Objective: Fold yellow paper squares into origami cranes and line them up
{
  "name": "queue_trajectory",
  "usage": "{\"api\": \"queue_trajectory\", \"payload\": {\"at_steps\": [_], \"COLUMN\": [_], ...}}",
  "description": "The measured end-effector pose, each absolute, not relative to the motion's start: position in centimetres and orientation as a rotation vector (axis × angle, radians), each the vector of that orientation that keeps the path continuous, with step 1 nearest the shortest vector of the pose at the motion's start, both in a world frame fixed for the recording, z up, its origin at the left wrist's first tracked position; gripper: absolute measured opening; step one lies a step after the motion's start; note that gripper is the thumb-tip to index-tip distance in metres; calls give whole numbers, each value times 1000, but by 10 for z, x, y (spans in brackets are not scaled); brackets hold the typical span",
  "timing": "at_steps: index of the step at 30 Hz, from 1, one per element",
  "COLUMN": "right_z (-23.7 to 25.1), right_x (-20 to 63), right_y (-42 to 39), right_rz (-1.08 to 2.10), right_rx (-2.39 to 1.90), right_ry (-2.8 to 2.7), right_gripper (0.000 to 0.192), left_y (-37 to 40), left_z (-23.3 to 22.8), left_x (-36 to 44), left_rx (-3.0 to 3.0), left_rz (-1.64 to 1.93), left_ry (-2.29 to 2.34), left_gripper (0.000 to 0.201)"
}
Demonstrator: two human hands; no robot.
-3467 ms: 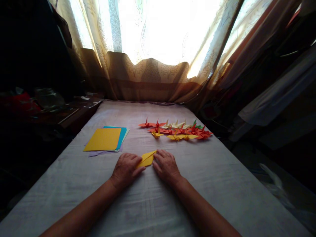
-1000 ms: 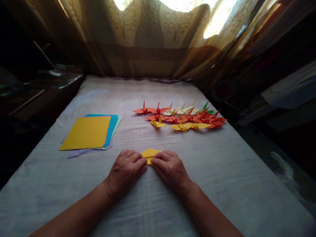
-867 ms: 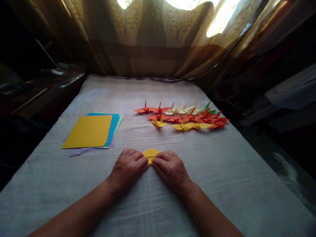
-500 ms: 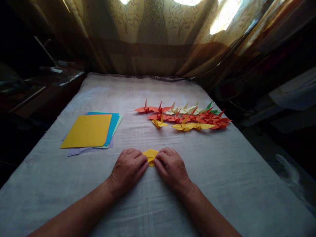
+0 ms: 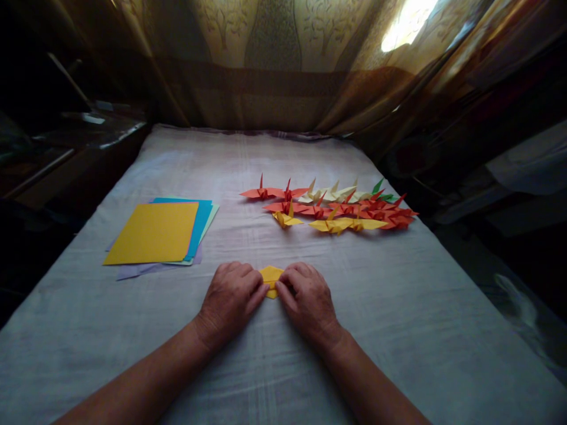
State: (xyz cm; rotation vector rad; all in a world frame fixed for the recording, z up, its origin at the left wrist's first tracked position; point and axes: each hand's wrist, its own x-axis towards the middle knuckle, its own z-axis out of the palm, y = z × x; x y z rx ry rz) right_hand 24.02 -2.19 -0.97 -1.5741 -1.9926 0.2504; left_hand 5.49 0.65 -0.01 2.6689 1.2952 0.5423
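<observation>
Between my hands lies a small piece of folded yellow origami paper (image 5: 271,275), flat on the pale cloth, with a crease running across it. My left hand (image 5: 231,295) grips its left side, thumb and fingers closed near the middle. On the opposite side my right hand (image 5: 310,298) pinches the paper the same way, its thumb close to the left thumb. Both hands cover the outer ends of the folded paper.
A stack of coloured square sheets (image 5: 153,233), yellow on top, lies to the left. Beyond my hands, rows of paper cranes (image 5: 349,206) in red, yellow, cream and green stand at the right. The cloth-covered surface (image 5: 248,159) ends at a curtain (image 5: 274,94).
My left hand has shifted slightly along the folded paper, its thumb now nearer the middle crease. The right hand stays almost in place. The view has tilted a little downward.
</observation>
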Motion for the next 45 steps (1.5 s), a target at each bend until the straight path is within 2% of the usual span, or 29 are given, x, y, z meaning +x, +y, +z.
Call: {"api": "queue_trajectory", "payload": {"at_steps": [19, 25, 28, 36, 45], "right_z": [-9, -11, -12, -12, -11], "right_x": [243, 238, 235, 251, 268], "right_y": [-22, -22, -21, -18, -15], "right_rz": [357, 264, 224, 467, 555], "right_rx": [-1575, -1636, -1682, -1521, -1370], "right_ry": [-1953, -1968, -1953, -1912, -1971], "right_gripper": [8, 4, 8, 13, 12], "left_y": [8, 8, 9, 12, 15], "left_z": [2, 1, 1, 3, 10], "left_x": [56, 57, 56, 50, 45], "left_rx": [2510, 2508, 2497, 2427, 2345], "left_rz": [487, 507, 503, 456, 388], "left_ry": [1349, 1353, 1345, 1279, 1208], "left_gripper": [18, 22, 23, 11, 6]}}
